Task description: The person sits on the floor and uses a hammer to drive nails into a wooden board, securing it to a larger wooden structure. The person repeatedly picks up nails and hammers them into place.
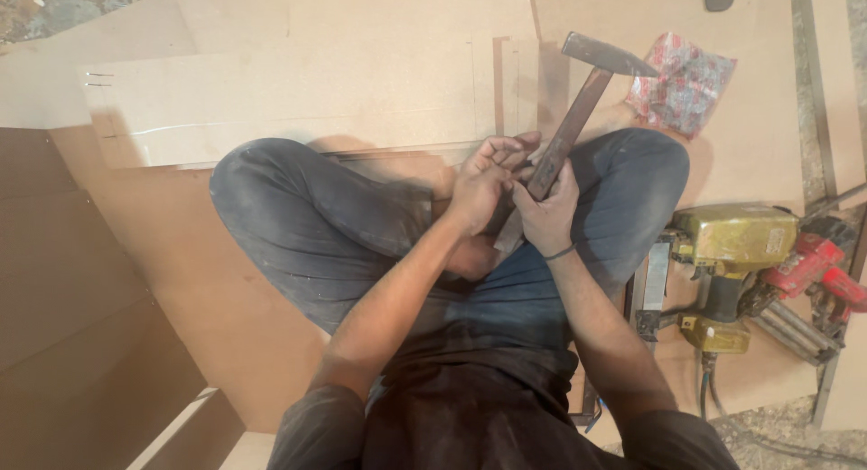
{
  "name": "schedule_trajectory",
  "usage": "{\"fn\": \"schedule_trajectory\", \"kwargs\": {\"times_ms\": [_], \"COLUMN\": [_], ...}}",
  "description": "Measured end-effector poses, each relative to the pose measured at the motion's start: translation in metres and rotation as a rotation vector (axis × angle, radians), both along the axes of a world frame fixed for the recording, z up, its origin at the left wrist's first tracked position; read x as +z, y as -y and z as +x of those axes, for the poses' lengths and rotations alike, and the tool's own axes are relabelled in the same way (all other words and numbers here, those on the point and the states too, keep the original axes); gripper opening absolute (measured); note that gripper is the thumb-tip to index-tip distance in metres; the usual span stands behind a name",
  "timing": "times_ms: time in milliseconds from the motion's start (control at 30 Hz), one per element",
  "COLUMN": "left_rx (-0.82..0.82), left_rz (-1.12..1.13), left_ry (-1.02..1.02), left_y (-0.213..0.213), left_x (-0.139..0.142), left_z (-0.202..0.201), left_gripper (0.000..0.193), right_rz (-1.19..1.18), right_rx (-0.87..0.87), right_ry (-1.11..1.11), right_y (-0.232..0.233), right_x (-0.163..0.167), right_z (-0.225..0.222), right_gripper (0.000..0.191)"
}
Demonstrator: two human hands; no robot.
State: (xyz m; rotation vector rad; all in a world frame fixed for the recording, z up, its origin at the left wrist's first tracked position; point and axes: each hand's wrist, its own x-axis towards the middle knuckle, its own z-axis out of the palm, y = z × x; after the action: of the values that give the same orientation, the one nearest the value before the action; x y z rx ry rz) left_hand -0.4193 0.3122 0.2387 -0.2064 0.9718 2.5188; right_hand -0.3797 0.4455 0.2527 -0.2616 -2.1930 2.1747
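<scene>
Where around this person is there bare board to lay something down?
The pale board ahead of the knees is bare, as is the brown sheet at the left. The right side is crowded: a yellow nail gun, a red tool and a red patterned packet. The right hand grips the hammer; the left hand meets it.

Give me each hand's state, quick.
Left hand: fingers curled beside the hammer handle; grip cannot be told.
Right hand: closed on the hammer handle.
</scene>
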Motion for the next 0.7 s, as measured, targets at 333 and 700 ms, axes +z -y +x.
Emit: {"fn": "schedule_trajectory", "kwargs": {"times_ms": [333, 700], "left_rx": [0.023, 0.292], "left_rz": [-0.267, -1.206], "left_ry": [-0.064, -0.696], "left_y": [0.001, 0.063], "left_x": [-0.005, -0.007], "left_z": [0.017, -0.148], "left_gripper": [0.015, 0.012], "right_rz": [-0.243, -0.208], "right_rx": [-0.079, -0.097], "right_ry": [0.038, 0.14], "right_y": [-0.006, -0.005], "right_x": [0.006, 0.006], "right_z": [-0.008, -0.019], "right_gripper": [0.04, 0.034]}}
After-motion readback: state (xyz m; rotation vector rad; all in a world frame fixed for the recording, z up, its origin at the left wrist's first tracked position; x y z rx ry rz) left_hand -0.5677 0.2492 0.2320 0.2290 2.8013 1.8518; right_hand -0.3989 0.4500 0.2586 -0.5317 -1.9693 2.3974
